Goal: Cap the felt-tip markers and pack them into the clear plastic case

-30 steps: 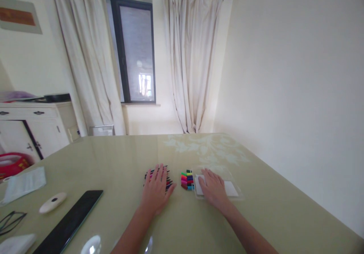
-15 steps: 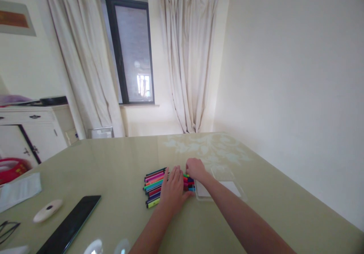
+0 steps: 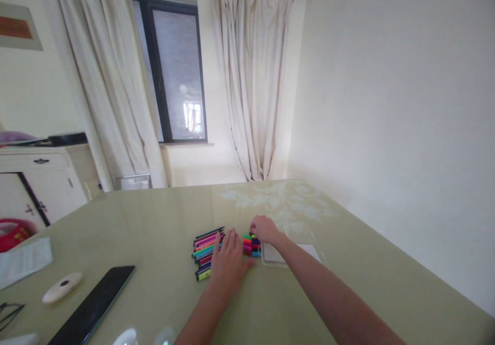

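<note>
A row of coloured markers [image 3: 204,252] lies side by side on the table, their ends at right showing green, orange, magenta and blue. My left hand [image 3: 228,262] rests flat over the middle of the row, fingers stretched out, hiding part of it. At the far right end of the row, my right hand [image 3: 264,229] is closed, its fingertips pinching the end of a marker [image 3: 252,234]; the grip is partly hidden. Just right of the markers lies a clear plastic case [image 3: 270,263] with a white sheet [image 3: 305,251] inside, partly covered by my right forearm.
On the left of the table [image 3: 162,221] lie a black phone-like slab [image 3: 93,304], a white oval object [image 3: 62,287], a pale folded mask-like sheet [image 3: 25,262] and dark-framed glasses [image 3: 11,314]. A wall [image 3: 386,128] borders the right side.
My left hand has slid slightly left along the markers, uncovering more of their right ends. My right hand stays near the same spot. The whole view has shifted a little.
</note>
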Available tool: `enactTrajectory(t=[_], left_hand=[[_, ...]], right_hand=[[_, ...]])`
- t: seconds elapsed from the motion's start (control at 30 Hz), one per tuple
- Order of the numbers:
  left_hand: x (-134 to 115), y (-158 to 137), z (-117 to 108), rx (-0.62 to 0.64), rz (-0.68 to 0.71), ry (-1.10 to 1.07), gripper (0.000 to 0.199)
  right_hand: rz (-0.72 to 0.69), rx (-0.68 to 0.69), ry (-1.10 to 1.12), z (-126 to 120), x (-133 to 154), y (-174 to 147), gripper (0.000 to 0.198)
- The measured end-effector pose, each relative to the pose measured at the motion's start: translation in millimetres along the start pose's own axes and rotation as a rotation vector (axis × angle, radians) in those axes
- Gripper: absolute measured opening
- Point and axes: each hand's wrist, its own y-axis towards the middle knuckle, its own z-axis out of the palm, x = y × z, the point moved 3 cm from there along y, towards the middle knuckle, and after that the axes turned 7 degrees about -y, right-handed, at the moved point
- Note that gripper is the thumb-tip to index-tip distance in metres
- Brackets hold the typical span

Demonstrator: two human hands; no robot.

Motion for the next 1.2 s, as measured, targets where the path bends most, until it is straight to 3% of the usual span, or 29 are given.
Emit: enactTrajectory(t=[0.37, 0.63, 0.83, 1.0, 1.1, 1.2], left_hand=[[-4.5, 12.9, -5.2, 0.03, -0.047, 0.007, 0.061], [-5.8, 8.4, -7.3, 0.002, -0.086, 0.008, 0.057], [-8.0, 7.7, -10.5, -0.027, -0.087, 0.03, 0.052], [12.5, -7.9, -28.4, -0.074, -0.062, -0.011, 0.041], [33.4, -22.3, -42.0, -0.088, -0.079, -0.095, 0.025], [50.2, -31.8, -51.4, 0.0, -0.098, -0.229, 0.016]], right_hand=[[0.019, -0.047, 0.007, -0.3, 6.6, 10.4, 0.018], [0.025, 0.008, 0.055, 1.9, 13.4, 16.2, 0.017], [0.042, -0.013, 0.095, -9.0, 12.3, 12.0, 0.013], [0.062, -0.209, 0.137, -20.2, 4.4, -30.0, 0.027], [0.071, -0.366, 0.209, -9.7, -0.2, -71.7, 0.027], [0.095, -0.445, 0.278, 9.9, -2.3, -101.1, 0.021]])
